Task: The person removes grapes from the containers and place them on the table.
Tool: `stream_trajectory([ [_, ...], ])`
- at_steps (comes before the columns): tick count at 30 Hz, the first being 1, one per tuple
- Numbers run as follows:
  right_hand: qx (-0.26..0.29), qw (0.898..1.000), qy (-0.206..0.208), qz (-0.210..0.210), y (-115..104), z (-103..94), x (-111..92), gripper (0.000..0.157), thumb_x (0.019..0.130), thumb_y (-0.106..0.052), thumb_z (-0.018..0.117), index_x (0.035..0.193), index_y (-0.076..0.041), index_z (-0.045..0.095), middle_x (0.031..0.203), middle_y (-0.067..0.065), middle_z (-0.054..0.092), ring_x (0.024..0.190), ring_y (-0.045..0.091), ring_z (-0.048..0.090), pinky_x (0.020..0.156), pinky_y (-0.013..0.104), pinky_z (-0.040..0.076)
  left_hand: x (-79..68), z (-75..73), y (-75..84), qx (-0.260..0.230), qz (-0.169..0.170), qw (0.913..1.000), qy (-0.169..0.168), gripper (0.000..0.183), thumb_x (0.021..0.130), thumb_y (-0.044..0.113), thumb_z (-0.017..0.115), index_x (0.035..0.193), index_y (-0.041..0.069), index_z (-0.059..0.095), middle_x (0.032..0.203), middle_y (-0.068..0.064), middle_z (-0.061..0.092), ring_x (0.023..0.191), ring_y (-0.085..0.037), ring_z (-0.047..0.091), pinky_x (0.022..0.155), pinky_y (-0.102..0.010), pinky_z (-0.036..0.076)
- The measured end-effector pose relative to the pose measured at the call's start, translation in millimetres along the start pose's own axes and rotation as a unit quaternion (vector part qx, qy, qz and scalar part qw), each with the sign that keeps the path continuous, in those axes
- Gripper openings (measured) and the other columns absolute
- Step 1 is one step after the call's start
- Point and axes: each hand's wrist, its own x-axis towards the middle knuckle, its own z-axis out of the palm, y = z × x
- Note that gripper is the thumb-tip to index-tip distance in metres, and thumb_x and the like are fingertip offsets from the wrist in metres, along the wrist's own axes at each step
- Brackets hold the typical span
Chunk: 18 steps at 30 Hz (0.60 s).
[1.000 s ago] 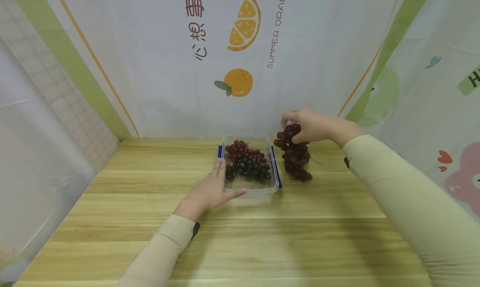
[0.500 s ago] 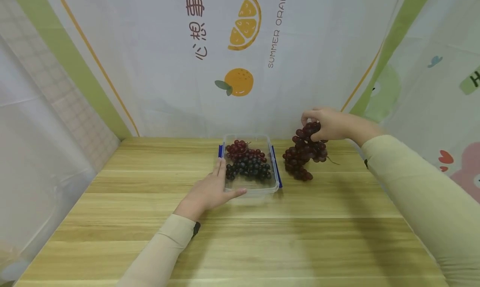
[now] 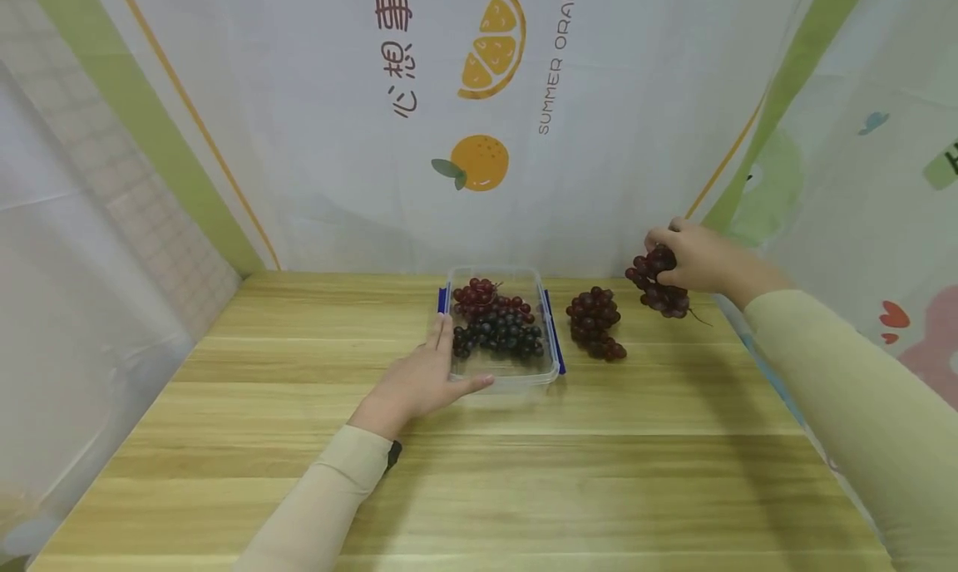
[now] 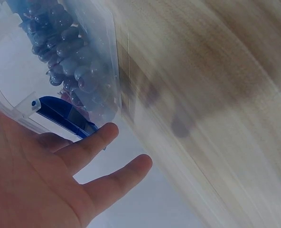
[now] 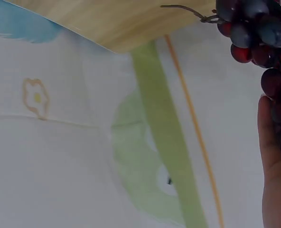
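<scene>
A clear plastic container (image 3: 516,381) with blue side clips stands at the back middle of the table. Inside it lie a bunch of red grapes (image 3: 476,296) and a bunch of black grapes (image 3: 500,334). My left hand (image 3: 419,381) rests with straight, spread fingers against the container's left side and near corner. In the left wrist view, those fingers lie beside a blue clip (image 4: 64,114). At the back right my right hand (image 3: 703,256) grips a bunch of dark red grapes (image 3: 659,281) above the table. A second dark red bunch (image 3: 594,321) lies just right of the container.
The wooden table (image 3: 524,489) runs up to a printed white curtain (image 3: 337,181) behind. More curtain hangs at both sides. The table's right edge passes beneath my right forearm (image 3: 846,397).
My right hand has moved right with one bunch of dark red grapes, drawing it apart from the bunch that stays beside the container. The left hand has stayed in place.
</scene>
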Motion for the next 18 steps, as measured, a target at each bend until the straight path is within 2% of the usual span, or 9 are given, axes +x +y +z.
stream_trajectory([
  [3,-0.011,1.0,0.006,0.01,9.6,9.6,-4.1,0.045,0.085,-0.017,0.073,0.126,-0.011,0.055,0.108,0.018,0.053,0.082,0.028,0.057,0.069,0.043,0.049,-0.1,-0.5,0.7,-0.011,-0.006,0.9999,-0.011,0.124,0.068,0.098,0.032,0.149,0.024,-0.028,0.165,-0.002,-0.013,0.055,-0.024,0.061,0.05,-0.036,0.044],
  [10,-0.013,0.999,0.006,0.029,24.3,23.2,-15.0,0.051,0.087,-0.015,0.071,0.132,-0.004,0.05,0.111,0.022,0.048,0.083,0.029,0.054,0.069,0.042,0.047,-1.6,-2.0,1.2,-0.015,-0.006,0.9997,-0.016,0.123,0.068,0.097,0.032,0.147,0.026,-0.029,0.166,-0.001,-0.011,0.047,-0.023,0.056,0.046,-0.036,0.04],
  [14,-0.013,0.999,0.006,0.041,28.7,30.6,-18.4,0.058,0.087,-0.015,0.071,0.138,-0.004,0.046,0.114,0.025,0.047,0.083,0.031,0.056,0.067,0.043,0.048,-1.0,-1.6,0.5,-0.011,-0.007,0.9998,-0.015,0.124,0.067,0.098,0.031,0.147,0.026,-0.029,0.165,-0.001,-0.012,0.052,-0.024,0.059,0.046,-0.035,0.04],
  [17,-0.016,0.999,0.002,0.047,30.7,36.7,-18.9,0.065,0.087,-0.016,0.072,0.143,-0.004,0.043,0.117,0.029,0.046,0.085,0.034,0.058,0.066,0.045,0.05,-0.3,-0.6,-0.7,-0.009,-0.004,0.9999,-0.008,0.124,0.067,0.098,0.03,0.148,0.025,-0.028,0.165,-0.001,-0.012,0.07,-0.026,0.068,0.05,-0.034,0.043],
  [18,-0.018,0.999,0.0,0.049,31.3,38.7,-18.9,0.066,0.086,-0.017,0.072,0.143,-0.004,0.042,0.117,0.03,0.046,0.085,0.034,0.058,0.066,0.046,0.05,0.0,-0.3,-1.0,-0.004,-0.002,1.0,-0.004,0.124,0.067,0.098,0.03,0.149,0.024,-0.027,0.166,-0.002,-0.012,0.082,-0.029,0.07,0.054,-0.034,0.047],
])
